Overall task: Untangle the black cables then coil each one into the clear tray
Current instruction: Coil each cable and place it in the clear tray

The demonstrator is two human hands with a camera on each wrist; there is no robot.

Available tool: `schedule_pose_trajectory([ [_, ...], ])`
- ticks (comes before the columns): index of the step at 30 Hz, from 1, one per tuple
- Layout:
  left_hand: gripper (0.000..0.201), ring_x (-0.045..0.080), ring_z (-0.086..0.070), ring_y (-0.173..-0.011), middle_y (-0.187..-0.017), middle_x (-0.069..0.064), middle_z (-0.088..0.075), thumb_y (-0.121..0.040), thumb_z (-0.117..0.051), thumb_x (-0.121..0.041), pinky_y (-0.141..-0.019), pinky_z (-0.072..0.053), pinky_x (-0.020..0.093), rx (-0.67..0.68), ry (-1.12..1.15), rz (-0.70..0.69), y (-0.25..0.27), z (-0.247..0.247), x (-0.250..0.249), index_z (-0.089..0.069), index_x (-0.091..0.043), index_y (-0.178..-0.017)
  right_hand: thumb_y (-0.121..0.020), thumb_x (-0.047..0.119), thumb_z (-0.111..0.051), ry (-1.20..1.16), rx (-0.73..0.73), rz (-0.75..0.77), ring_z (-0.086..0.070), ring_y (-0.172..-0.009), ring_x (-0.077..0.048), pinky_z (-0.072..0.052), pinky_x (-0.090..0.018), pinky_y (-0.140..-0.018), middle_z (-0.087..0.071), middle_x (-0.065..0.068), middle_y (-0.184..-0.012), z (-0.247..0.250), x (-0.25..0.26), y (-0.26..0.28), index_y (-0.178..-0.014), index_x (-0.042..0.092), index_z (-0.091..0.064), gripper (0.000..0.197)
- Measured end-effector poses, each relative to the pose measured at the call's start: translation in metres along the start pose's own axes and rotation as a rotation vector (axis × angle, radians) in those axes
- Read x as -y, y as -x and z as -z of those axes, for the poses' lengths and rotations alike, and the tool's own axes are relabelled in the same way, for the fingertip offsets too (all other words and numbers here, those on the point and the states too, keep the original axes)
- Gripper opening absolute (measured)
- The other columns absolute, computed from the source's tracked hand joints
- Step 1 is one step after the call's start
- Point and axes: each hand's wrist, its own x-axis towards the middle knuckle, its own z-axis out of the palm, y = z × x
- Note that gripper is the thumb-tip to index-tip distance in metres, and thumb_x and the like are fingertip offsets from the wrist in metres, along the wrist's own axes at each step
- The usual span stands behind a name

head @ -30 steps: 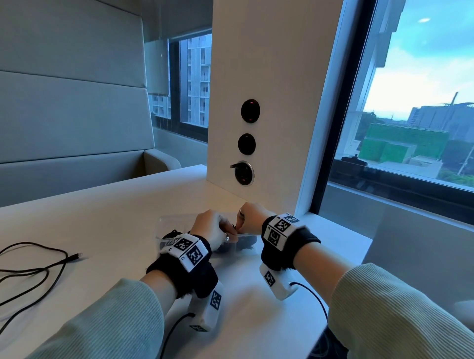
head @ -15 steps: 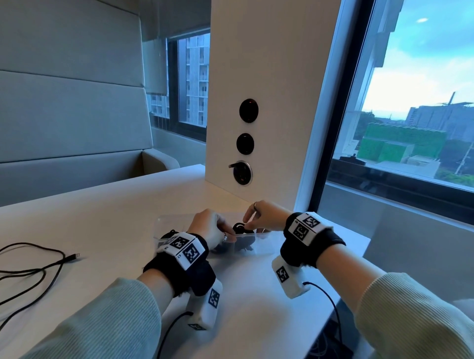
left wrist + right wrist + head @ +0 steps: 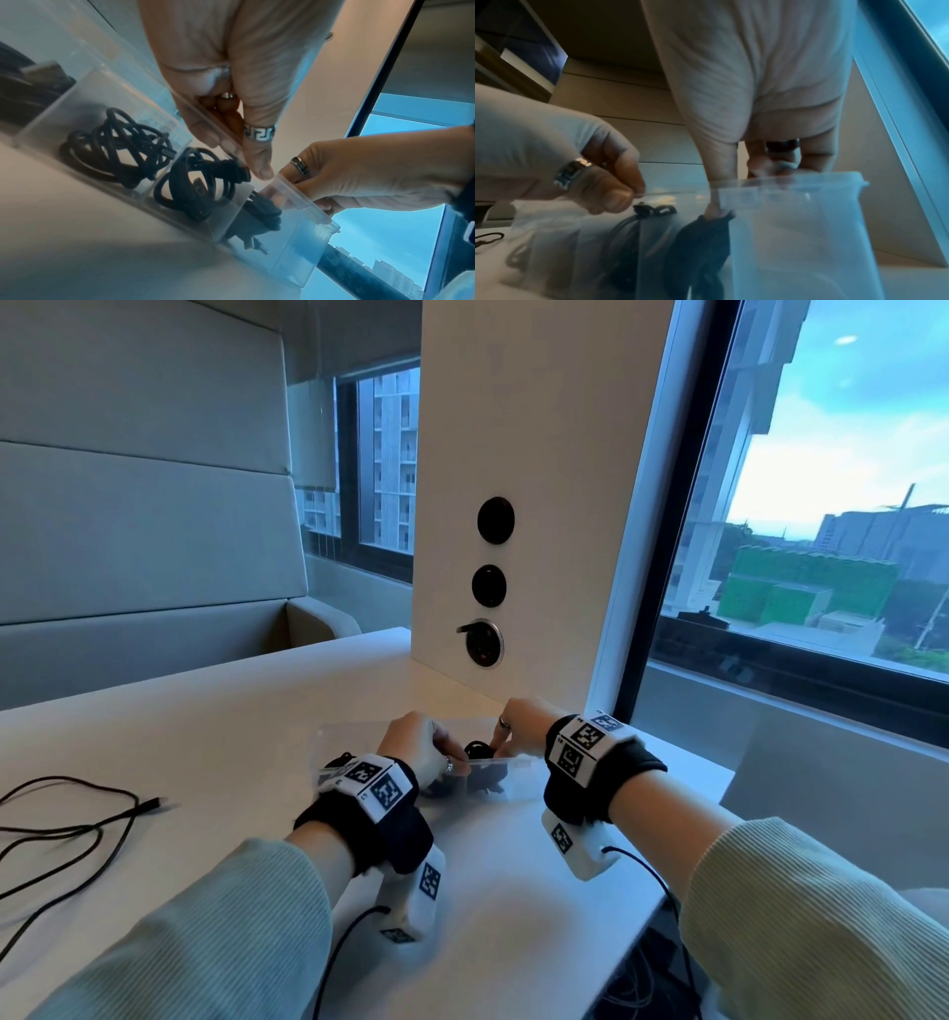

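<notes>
A clear tray (image 3: 513, 783) with divided compartments lies on the white table. In the left wrist view two compartments each hold a coiled black cable (image 3: 115, 146) (image 3: 190, 182). My left hand (image 3: 452, 757) pinches the tray's near rim between thumb and fingers (image 3: 257, 162). My right hand (image 3: 500, 742) reaches over the rim into the following compartment, thumb (image 3: 721, 194) and fingertips on a bundled black cable (image 3: 259, 211) (image 3: 700, 229). The far end of the tray (image 3: 795, 223) holds no cable. One loose black cable (image 3: 153, 803) sprawls on the table at far left.
A white pillar with three round black sockets (image 3: 485, 643) rises just behind the tray. The table's right edge (image 3: 683, 855) is close to my right wrist. Grey padded seating runs along the back left. Thin wrist-camera leads (image 3: 647, 870) trail toward me.
Half a second ago my right hand was raised slightly to the right with the coil showing above the tray. It has since dropped back left, fingers into the compartment. The left hand stayed on the rim.
</notes>
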Motion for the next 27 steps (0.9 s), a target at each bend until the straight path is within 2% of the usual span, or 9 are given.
schedule_pose_trajectory([
  [2, 0.021, 0.011, -0.06, -0.078, -0.08, -0.003, -0.069, -0.082, -0.064, 0.0, -0.064, -0.042, 0.017, 0.027, 0.004, -0.01, 0.003, 0.002, 0.0, -0.073, -0.019, -0.077, -0.086, 0.019, -0.066, -0.038, -0.059, -0.024, -0.059, -0.094, -0.019, -0.044, -0.023, -0.078, -0.066, -0.008, -0.113, -0.004, -0.001, 0.004, -0.111, 0.009, -0.068, 0.027],
  [4, 0.014, 0.013, -0.063, -0.085, -0.09, -0.001, -0.071, -0.083, -0.066, -0.005, -0.07, -0.045, 0.018, 0.014, 0.069, -0.046, 0.007, 0.011, 0.002, -0.072, -0.018, -0.086, -0.085, 0.024, -0.067, -0.159, -0.147, -0.062, -0.06, -0.102, -0.021, -0.046, -0.026, -0.084, -0.063, -0.007, -0.115, -0.006, -0.003, 0.009, -0.111, 0.011, -0.066, 0.029],
  [7, 0.01, 0.008, -0.062, -0.081, -0.087, -0.004, -0.069, -0.081, -0.07, -0.014, -0.074, -0.046, 0.02, -0.087, 0.177, -0.124, 0.019, 0.041, 0.01, -0.068, -0.018, -0.09, -0.09, 0.032, -0.058, -0.23, -0.354, -0.036, -0.058, -0.1, -0.02, -0.048, -0.033, -0.088, -0.064, -0.002, -0.107, -0.002, 0.008, 0.022, -0.11, 0.02, -0.063, 0.024],
  [11, 0.008, 0.008, -0.057, -0.073, -0.081, -0.005, -0.066, -0.083, -0.068, -0.014, -0.07, -0.044, 0.024, -0.167, 0.148, -0.139, 0.039, 0.102, 0.031, -0.066, -0.022, -0.085, -0.092, 0.024, -0.05, -0.276, -0.509, 0.177, -0.053, -0.081, -0.014, -0.044, -0.028, -0.075, -0.054, 0.007, -0.085, 0.006, 0.064, 0.046, -0.104, 0.022, -0.065, 0.019],
  [14, 0.011, 0.015, -0.056, -0.07, -0.079, 0.002, -0.064, -0.086, -0.064, -0.013, -0.071, -0.046, 0.031, -0.239, 0.107, -0.05, 0.06, 0.149, 0.066, -0.064, -0.023, -0.082, -0.091, 0.024, -0.053, -0.247, -0.331, 0.333, -0.05, -0.08, -0.011, -0.035, -0.022, -0.07, -0.055, 0.007, -0.089, 0.0, 0.11, 0.053, -0.105, 0.02, -0.065, 0.019],
  [18, 0.01, 0.025, -0.059, -0.086, -0.092, 0.009, -0.065, -0.086, -0.065, -0.026, -0.076, -0.044, 0.032, -0.293, -0.174, 0.22, 0.084, 0.198, 0.131, -0.062, -0.018, -0.091, -0.09, 0.033, -0.057, -0.022, -0.046, 0.462, -0.052, -0.109, -0.019, -0.034, -0.024, -0.079, -0.06, -0.001, -0.114, -0.013, 0.166, 0.045, -0.118, 0.021, -0.059, 0.031],
  [22, 0.054, 0.023, -0.049, -0.116, -0.127, 0.005, -0.051, -0.079, -0.067, -0.048, -0.093, -0.039, 0.026, 0.055, -0.576, 0.506, 0.1, 0.199, 0.168, -0.052, -0.017, -0.12, -0.092, 0.034, -0.055, 0.077, 0.154, 0.491, -0.045, -0.122, -0.022, -0.035, -0.029, -0.094, -0.05, -0.005, -0.133, -0.025, 0.207, 0.037, -0.136, 0.015, -0.044, 0.049],
  [24, 0.068, 0.021, -0.045, -0.122, -0.135, 0.004, -0.045, -0.075, -0.071, -0.049, -0.097, -0.038, 0.026, 0.132, -0.652, 0.565, 0.101, 0.195, 0.174, -0.045, -0.016, -0.129, -0.092, 0.034, -0.055, 0.12, 0.229, 0.493, -0.042, -0.127, -0.023, -0.034, -0.032, -0.1, -0.046, -0.006, -0.138, -0.031, 0.222, 0.033, -0.14, 0.014, -0.038, 0.054],
  [27, 0.049, 0.018, -0.051, -0.102, -0.129, 0.004, -0.055, -0.075, -0.075, -0.03, -0.086, -0.043, 0.025, 0.18, -0.783, 0.558, 0.098, 0.196, 0.177, -0.059, -0.015, -0.119, -0.093, 0.035, -0.054, 0.152, 0.299, 0.48, -0.039, -0.131, -0.023, -0.033, -0.033, -0.102, -0.04, -0.005, -0.144, -0.039, 0.236, 0.032, -0.143, 0.014, -0.032, 0.058],
])
